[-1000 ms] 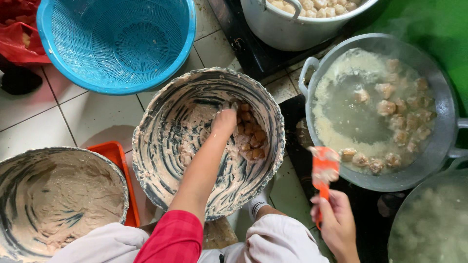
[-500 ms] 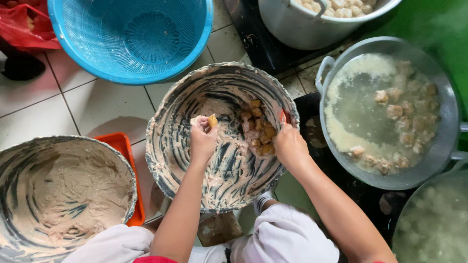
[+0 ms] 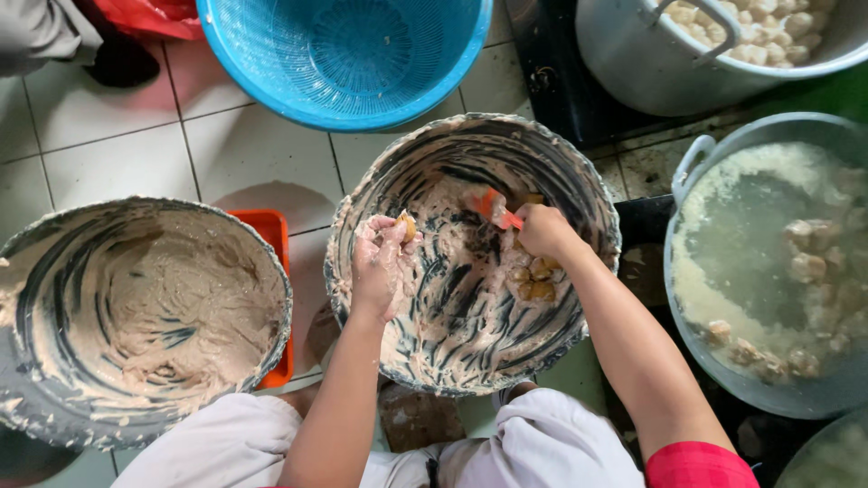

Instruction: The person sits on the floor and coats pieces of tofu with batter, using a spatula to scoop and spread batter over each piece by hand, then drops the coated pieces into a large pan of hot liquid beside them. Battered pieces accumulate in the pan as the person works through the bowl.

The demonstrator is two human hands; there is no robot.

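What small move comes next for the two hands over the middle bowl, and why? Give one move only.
Probably bring the spoon in the right hand across to the left hand and scoop off the lump poking out of its fist. The left hand is closed on paste with a ball showing at the top, and the spoon sits beside it over the same bowl.

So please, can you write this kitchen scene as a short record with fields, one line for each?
left hand: paste-covered, squeezing a lump of paste over the middle bowl
right hand: in grip on an orange spoon inside that bowl
in bowl: smeared paste, small balls
left side: second smeared bowl
right side: pan of water with floating balls
above: blue basket
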